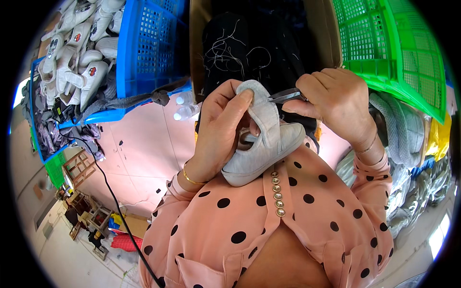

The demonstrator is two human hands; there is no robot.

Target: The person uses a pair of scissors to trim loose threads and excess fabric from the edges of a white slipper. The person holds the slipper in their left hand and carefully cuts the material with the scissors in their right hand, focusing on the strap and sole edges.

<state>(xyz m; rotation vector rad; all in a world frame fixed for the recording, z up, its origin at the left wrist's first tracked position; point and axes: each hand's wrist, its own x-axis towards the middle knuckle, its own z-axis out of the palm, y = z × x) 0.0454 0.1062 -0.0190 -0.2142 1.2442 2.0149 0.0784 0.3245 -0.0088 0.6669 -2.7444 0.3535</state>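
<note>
My left hand [222, 120] is closed around a small light-grey shoe [261, 151], its thumb pressing on the raised strap flap [260, 98]. The shoe is tilted, its sole edge toward my chest. In my right hand [336, 101] is a pair of small metal thread snips [286, 95], gripped in the fist, with the tips at the edge of the strap. Whether the blades touch a thread there is too small to tell. Loose white threads [225, 50] lie on the dark cloth over my lap beyond the shoe.
A blue crate [149, 48] stands at the left beside a heap of white shoes [79, 62]. On the right is a green basket [374, 43], with grey shoes [396, 127] below it. Plastic bottles [186, 112] lie near my left wrist. A black cable [108, 177] runs down the left.
</note>
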